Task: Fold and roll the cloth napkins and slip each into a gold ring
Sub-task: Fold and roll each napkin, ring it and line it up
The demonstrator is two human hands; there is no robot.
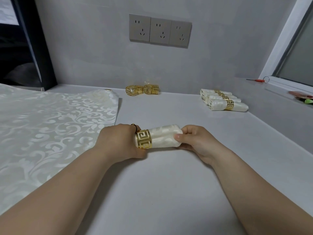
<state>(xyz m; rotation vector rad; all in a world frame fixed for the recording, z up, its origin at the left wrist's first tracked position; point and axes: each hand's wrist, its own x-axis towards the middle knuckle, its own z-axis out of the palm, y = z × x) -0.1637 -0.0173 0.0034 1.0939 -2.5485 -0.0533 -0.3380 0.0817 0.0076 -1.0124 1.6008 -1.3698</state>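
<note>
Far left, rear: dark panel (33, 53) standing against the wall, at the back of the grey counter (160, 192).
Left side of counter: flat napkin cloth (50, 133), cream with a white scroll pattern, spread out flat. Its far right corner is bunched up, and a bit of gold shows just behind it; can't tell what it is.
Centre, near edge: left hand (118, 143) with fingers curled round the left end of the rolled napkin (164, 137), touching the gold ring (144, 139). There's a thin dark band on one finger.
The gold ring sits around the roll close to its left end, key-pattern cutouts facing the camera. The roll lies horizontal between the two hands. Can't tell if it rests on the counter or is held just off it.
Behind, by the wall: two loose gold rings (142, 89), side by side and touching. Three wall sockets (160, 31) are above them.
Right of the roll: right hand (194, 141) pinching the roll's right end, thumb on the front, fingers curled underneath.
Further right, rear: several finished rolls (223, 101) packed in a row, each with a ring around its middle.
Far right: red-handled screwdriver (257, 80) on the sill below the window frame (279, 48).
</note>
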